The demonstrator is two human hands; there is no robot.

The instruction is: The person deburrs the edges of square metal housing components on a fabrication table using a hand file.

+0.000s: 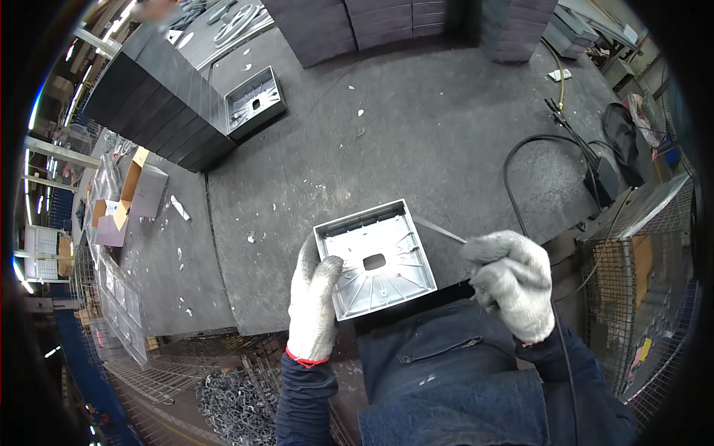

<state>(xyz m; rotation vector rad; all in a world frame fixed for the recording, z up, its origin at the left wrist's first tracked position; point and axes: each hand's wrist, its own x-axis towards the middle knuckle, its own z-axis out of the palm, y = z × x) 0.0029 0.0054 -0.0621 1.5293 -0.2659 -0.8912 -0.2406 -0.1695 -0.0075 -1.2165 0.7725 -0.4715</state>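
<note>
A shallow square metal housing (383, 286) tilts at the near edge of the table, its silvery ribbed inside facing up and a small rounded hole in its floor. My left hand (314, 305), in a white knit glove, grips its left wall, with the thumb over the rim and the other fingers partly hidden behind it. Just right of the housing, my gloved right hand (512, 282) is closed on a thin flat metal file (440, 228). The file's tip points toward the housing's upper right corner; whether they touch I cannot tell.
A tall row of stacked dark housings (160, 104) stands at left, beside a single open housing (255, 102). More dark stacks (383, 26) line the back. A black cable (509, 167) loops at right near a wire cage (606, 286). Small metal parts (234, 401) lie below the table.
</note>
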